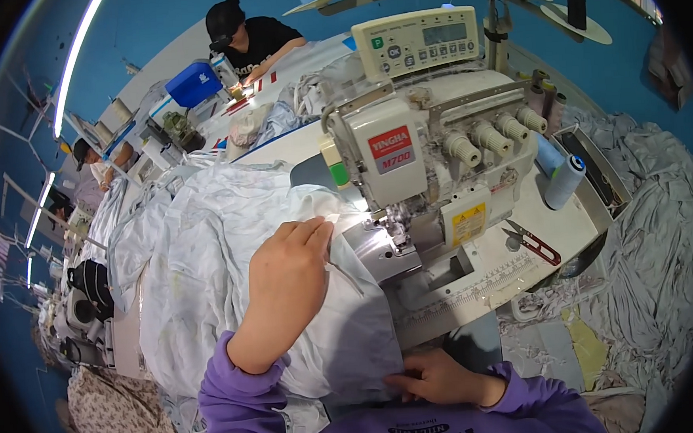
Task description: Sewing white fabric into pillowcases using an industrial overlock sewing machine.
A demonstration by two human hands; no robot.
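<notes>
A large piece of white fabric (199, 265) spreads over the left of the table and hangs toward me. Its right edge runs up to the presser foot of a white overlock sewing machine (382, 147), lit by a small lamp. My left hand (290, 271) lies on the fabric just left of the presser foot, fingers together and closed on a fold. Lower down, near my body, my right hand (444, 377) pinches the fabric's lower right edge between thumb and fingers. Part of its fingers is hidden under the hand.
Red-handled thread snips (534, 242) and a blue thread cone (566, 181) are on the machine bed at right. A control panel (419, 41) tops the machine. Grey fabric (651, 261) is heaped at right. A person (248, 40) works at another machine behind.
</notes>
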